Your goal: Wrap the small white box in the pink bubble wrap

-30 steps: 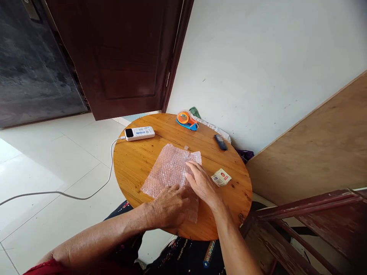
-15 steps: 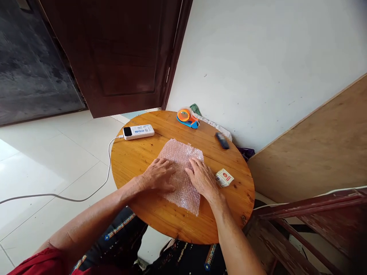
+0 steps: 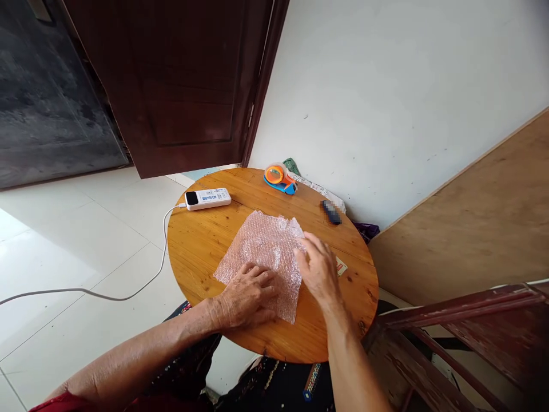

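Note:
A pinkish sheet of bubble wrap (image 3: 268, 243) lies on the round wooden table (image 3: 193, 246). My left hand (image 3: 251, 292) rests on its lower part, fingers apart and slightly bent, holding nothing. At the wrap's right edge is my right hand (image 3: 317, 266), its thumb and fingers apart and nothing visible between them. A small cream-and-red box (image 3: 341, 266) is mostly hidden behind the right hand.
A white device (image 3: 209, 198) with a cable sits at the table's back left. An orange and blue tape dispenser (image 3: 281, 178) stands at the back edge, and a dark blurred object (image 3: 330, 212) lies at the back right. A wall rises behind.
My left hand has moved down toward me, and more of the wrap's left side shows. My right hand has shifted right, off the middle of the wrap, and now covers most of the small box.

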Action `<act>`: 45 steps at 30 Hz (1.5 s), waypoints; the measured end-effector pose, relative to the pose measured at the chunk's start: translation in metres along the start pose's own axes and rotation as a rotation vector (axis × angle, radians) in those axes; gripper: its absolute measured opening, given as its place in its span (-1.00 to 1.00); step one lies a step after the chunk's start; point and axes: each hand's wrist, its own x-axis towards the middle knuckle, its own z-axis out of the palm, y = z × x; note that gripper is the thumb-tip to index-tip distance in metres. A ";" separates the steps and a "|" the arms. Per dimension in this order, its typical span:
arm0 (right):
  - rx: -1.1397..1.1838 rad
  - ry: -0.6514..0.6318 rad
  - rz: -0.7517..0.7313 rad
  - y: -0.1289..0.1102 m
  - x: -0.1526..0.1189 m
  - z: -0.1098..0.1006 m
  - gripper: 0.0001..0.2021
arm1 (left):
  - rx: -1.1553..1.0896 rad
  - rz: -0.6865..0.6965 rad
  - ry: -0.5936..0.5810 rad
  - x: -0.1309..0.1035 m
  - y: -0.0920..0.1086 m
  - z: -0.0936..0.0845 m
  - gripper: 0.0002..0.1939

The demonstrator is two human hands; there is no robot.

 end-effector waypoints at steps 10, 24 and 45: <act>0.083 -0.075 0.610 0.069 -0.036 -0.036 -0.55 | -0.010 -0.007 0.068 -0.004 -0.002 0.006 -0.57; 0.471 -0.225 0.196 -0.041 -0.001 0.016 -0.56 | -0.024 0.004 0.048 -0.004 0.001 0.001 -0.50; 0.593 -0.306 0.146 -0.030 -0.013 0.019 -0.54 | 0.070 -0.238 0.193 -0.023 -0.022 -0.009 -0.88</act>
